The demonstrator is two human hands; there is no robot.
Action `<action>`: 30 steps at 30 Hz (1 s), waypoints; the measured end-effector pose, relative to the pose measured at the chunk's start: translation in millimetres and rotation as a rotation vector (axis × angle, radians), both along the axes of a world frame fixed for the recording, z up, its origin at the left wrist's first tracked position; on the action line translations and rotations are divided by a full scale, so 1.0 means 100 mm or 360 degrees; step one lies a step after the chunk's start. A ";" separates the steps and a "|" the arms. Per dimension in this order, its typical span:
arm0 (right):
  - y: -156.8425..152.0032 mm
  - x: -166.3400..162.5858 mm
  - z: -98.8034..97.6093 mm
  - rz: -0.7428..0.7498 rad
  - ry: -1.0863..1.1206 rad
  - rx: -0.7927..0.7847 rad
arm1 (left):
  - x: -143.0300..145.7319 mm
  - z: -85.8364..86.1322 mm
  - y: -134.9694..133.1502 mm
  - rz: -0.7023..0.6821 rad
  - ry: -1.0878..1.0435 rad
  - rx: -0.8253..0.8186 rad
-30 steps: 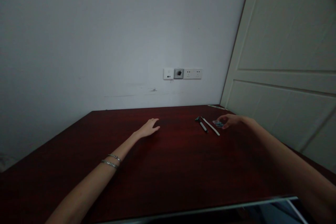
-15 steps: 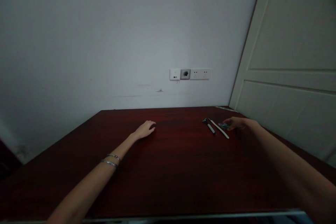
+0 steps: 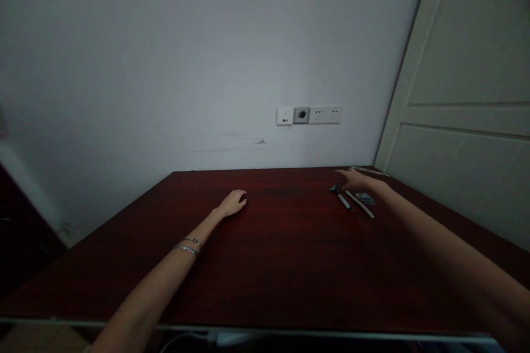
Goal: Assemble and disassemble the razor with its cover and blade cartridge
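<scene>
My left hand (image 3: 232, 203) rests on the dark red tabletop (image 3: 265, 265), fingers loosely bent and holding nothing. Over on the right, my right hand (image 3: 353, 178) is stretched out with its fingers apart, just above the far ends of two slim things. One looks like a razor (image 3: 344, 202) with a grey handle and a dark crosswise head. Beside it lies a thin white stick (image 3: 361, 205), perhaps a pen. A small clear bluish item (image 3: 365, 198) lies right of the stick, partly beside my forearm; its kind is unclear.
Behind the table stands a pale wall with a row of sockets (image 3: 308, 115). A cream panelled door (image 3: 464, 149) borders the right side. A light strip (image 3: 370, 171) lies at the table's far right corner. A white cable (image 3: 182, 337) shows below the front edge.
My right hand has let go of the clear bluish item and moved left and farther away, fingers spreading. The view has turned slightly left. My left hand stays on the table.
</scene>
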State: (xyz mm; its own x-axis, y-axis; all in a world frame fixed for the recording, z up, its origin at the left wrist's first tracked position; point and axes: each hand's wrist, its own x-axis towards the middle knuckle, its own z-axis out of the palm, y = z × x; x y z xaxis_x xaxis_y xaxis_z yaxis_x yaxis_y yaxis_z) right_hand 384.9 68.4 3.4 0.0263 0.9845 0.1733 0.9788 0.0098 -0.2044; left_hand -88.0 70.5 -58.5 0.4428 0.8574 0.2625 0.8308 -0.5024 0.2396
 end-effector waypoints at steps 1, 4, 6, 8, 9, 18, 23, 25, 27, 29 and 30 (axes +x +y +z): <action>0.01 -0.18 0.00 0.0057 -0.0078 -0.0070 | 0.00 -0.01 -0.01 0.0030 -0.0011 -0.0002; 0.00 -0.71 -0.10 0.0246 -0.0243 -0.0119 | -0.03 -0.05 -0.03 0.0139 -0.0093 0.0008; -0.04 -1.01 -0.23 0.0388 -0.0281 -0.0107 | -0.07 -0.08 -0.05 0.0184 -0.0153 0.0013; -0.10 -1.26 -0.38 0.0483 -0.0279 -0.0108 | -0.12 -0.12 -0.07 0.0206 -0.0183 0.0028; -0.13 -1.35 -0.46 0.0495 -0.0269 -0.0105 | -0.14 -0.13 -0.08 0.0215 -0.0184 0.0037; -0.27 -1.65 -0.81 0.0319 -0.0083 0.0071 | -0.15 -0.18 -0.11 0.0289 0.0037 0.0061; -0.29 -1.65 -0.78 0.0230 -0.0058 0.0167 | -0.17 -0.16 -0.10 0.0250 0.0046 0.0058; -0.31 -1.65 -0.77 0.0240 -0.0050 0.0189 | -0.18 -0.16 -0.09 0.0241 0.0036 0.0047; -0.32 -1.66 -0.76 0.0244 -0.0048 0.0194 | -0.18 -0.15 -0.08 0.0235 0.0045 0.0031; -0.33 -1.65 -0.76 0.0244 -0.0046 0.0189 | -0.17 -0.15 -0.07 0.0232 0.0074 0.0026; -0.33 -1.65 -0.76 0.0243 -0.0043 0.0188 | -0.17 -0.15 -0.06 0.0233 0.0092 0.0027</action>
